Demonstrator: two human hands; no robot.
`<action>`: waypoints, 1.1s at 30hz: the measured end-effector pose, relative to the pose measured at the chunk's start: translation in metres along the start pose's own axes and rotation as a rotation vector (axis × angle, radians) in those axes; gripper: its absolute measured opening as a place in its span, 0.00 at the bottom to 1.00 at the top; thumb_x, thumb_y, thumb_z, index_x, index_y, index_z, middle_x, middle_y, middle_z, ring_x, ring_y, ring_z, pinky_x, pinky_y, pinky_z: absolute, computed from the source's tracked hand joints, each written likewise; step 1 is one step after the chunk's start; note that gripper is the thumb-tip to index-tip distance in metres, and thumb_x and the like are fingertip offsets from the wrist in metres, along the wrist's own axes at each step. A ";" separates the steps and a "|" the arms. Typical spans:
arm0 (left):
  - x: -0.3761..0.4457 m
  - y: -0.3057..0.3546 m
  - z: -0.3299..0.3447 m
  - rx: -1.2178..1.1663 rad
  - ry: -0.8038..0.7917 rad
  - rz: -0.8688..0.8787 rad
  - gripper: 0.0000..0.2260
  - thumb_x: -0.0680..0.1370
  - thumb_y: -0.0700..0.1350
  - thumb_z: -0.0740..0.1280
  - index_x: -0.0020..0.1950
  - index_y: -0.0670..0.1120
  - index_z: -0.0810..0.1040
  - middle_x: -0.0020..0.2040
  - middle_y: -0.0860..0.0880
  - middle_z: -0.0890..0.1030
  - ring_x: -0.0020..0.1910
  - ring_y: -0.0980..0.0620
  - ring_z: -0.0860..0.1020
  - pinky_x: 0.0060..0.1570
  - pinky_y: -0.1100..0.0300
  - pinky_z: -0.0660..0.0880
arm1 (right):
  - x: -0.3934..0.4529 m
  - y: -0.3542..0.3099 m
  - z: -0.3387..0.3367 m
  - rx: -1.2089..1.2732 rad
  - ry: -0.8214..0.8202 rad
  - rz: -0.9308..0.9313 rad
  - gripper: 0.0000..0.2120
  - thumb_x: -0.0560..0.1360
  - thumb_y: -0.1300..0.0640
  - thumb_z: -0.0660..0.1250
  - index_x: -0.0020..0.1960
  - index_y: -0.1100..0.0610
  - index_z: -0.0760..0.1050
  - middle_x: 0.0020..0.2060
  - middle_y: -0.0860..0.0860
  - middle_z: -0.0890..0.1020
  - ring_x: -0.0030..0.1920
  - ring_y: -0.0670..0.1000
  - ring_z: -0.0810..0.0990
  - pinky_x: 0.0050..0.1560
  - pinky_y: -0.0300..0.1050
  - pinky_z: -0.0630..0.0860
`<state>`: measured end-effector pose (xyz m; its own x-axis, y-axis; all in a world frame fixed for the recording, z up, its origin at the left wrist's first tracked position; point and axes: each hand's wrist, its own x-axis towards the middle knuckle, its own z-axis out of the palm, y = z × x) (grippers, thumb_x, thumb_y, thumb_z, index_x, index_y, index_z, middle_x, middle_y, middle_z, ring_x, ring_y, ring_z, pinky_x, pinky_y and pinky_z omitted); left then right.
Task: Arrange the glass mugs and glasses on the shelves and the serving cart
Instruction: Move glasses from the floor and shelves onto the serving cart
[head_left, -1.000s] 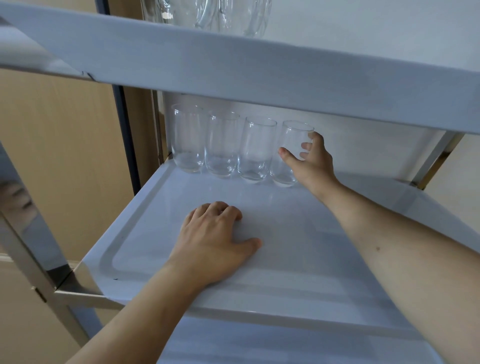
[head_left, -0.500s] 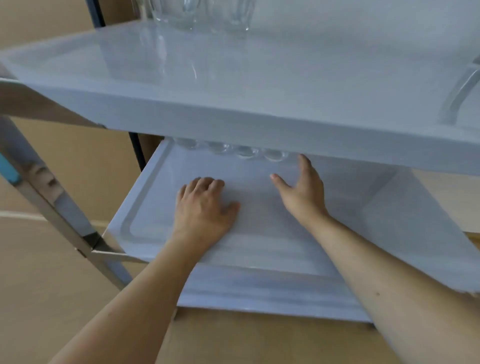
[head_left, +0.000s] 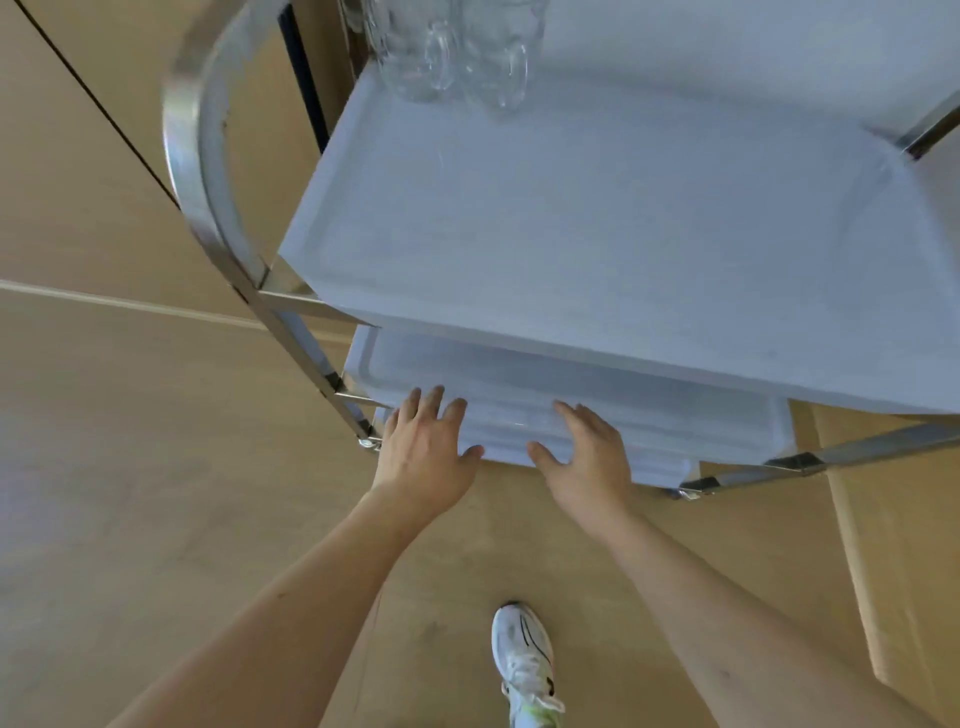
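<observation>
I look down on a serving cart with pale trays in a chrome frame (head_left: 208, 218). Clear glass mugs (head_left: 452, 47) stand at the far left of the top tray (head_left: 571, 234). My left hand (head_left: 423, 449) and my right hand (head_left: 589, 457) hang with straight, spread fingers over the front edge of the lower tray (head_left: 623, 405), both holding nothing. The row of glasses on that lower tray is hidden under the top tray.
A wooden floor (head_left: 130, 467) lies around the cart. A white sneaker (head_left: 527, 665) stands on the floor below my hands. A chrome crossbar (head_left: 831, 457) runs along the cart's right side. A dark vertical post (head_left: 306, 78) stands behind the cart's left corner.
My right hand let go of the rightmost glass and both hands drew back from the lower tray to its front edge. My view rose above the top tray, hiding the glasses.
</observation>
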<state>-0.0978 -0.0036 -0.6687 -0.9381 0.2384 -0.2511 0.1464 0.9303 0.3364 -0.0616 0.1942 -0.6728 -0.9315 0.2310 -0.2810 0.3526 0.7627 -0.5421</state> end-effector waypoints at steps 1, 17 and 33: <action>-0.014 0.004 -0.010 -0.003 -0.010 0.011 0.28 0.80 0.57 0.63 0.77 0.49 0.64 0.80 0.45 0.59 0.79 0.43 0.53 0.75 0.46 0.58 | -0.013 -0.007 -0.008 -0.008 -0.024 0.011 0.31 0.78 0.42 0.68 0.78 0.47 0.64 0.78 0.53 0.65 0.78 0.54 0.58 0.76 0.52 0.61; -0.101 0.147 -0.287 0.073 0.091 0.367 0.29 0.80 0.58 0.65 0.78 0.48 0.63 0.79 0.45 0.61 0.78 0.44 0.56 0.73 0.49 0.60 | -0.151 -0.157 -0.257 -0.084 0.119 -0.021 0.34 0.80 0.40 0.64 0.81 0.48 0.56 0.80 0.53 0.60 0.79 0.58 0.55 0.76 0.54 0.58; -0.159 0.466 -0.438 0.127 0.360 0.784 0.30 0.79 0.56 0.67 0.78 0.48 0.64 0.77 0.46 0.66 0.77 0.45 0.61 0.72 0.49 0.64 | -0.253 -0.080 -0.564 -0.125 0.573 0.023 0.35 0.78 0.40 0.65 0.80 0.48 0.59 0.77 0.50 0.65 0.76 0.58 0.61 0.73 0.54 0.65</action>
<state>-0.0183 0.2700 -0.0749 -0.5909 0.7408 0.3194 0.8055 0.5637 0.1827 0.0958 0.4152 -0.1109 -0.8354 0.5118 0.2004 0.3929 0.8110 -0.4334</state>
